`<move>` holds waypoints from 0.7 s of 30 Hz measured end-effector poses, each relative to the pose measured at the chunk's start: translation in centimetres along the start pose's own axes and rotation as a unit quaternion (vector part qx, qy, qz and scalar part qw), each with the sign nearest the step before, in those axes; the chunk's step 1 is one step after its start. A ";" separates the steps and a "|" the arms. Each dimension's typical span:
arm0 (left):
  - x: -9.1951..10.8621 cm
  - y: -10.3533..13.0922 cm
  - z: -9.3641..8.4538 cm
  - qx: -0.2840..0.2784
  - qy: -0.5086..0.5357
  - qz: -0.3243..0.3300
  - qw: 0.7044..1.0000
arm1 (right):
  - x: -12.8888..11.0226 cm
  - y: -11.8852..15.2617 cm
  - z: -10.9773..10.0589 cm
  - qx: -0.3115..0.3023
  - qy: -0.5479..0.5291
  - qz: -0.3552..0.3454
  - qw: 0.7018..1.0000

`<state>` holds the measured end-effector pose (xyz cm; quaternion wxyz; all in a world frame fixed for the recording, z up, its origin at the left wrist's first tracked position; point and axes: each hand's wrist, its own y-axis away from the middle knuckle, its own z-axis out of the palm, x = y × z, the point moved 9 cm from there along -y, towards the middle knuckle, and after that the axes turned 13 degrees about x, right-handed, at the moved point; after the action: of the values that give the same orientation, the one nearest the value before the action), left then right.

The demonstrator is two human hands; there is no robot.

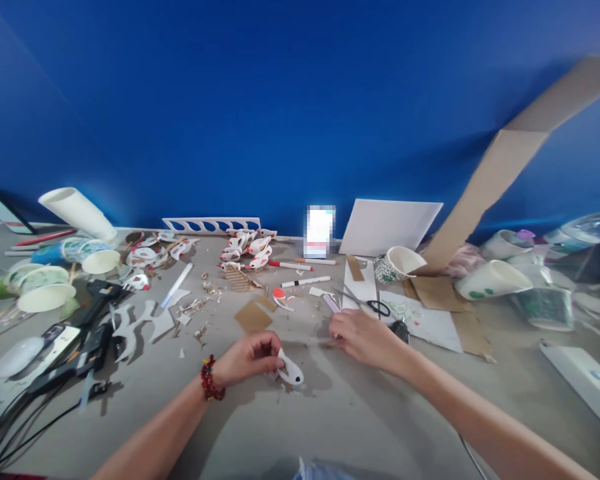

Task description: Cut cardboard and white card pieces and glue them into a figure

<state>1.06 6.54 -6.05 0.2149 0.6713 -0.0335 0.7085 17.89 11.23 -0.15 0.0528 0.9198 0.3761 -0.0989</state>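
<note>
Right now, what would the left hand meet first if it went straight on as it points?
Beyond the white piece it holds, the left hand would probably meet the right hand, though depth is unclear.

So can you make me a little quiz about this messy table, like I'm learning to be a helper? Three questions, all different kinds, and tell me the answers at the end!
1. What is the left hand holding?
A) a pen
B) a white cutout with a black spot
C) a paper cup

2. True or false: the red bracelet is on the left arm.

3. Fill in the missing word: the wall behind the table is ____.

Key: 1. B; 2. true; 3. blue
</note>
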 end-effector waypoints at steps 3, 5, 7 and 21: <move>-0.1 0.0 -0.2 0.005 -0.008 -0.002 1.000 | -0.8 0.4 0.5 -0.016 0.032 -0.004 0.999; -0.2 -0.1 -0.2 0.006 -0.010 -0.003 1.000 | -1.0 0.3 0.7 -0.014 0.036 -0.005 0.999; -0.3 -0.1 -0.2 0.006 -0.009 -0.006 1.000 | -1.1 0.1 1.0 -0.007 0.027 -0.004 1.000; -0.3 0.0 -0.3 0.028 -0.002 -0.022 0.999 | -1.9 1.9 0.3 0.082 -0.145 0.080 0.983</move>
<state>0.73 6.56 -6.33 0.2116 0.6790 0.0013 0.7030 17.80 8.55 0.06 0.0393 0.9242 0.2801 -0.2567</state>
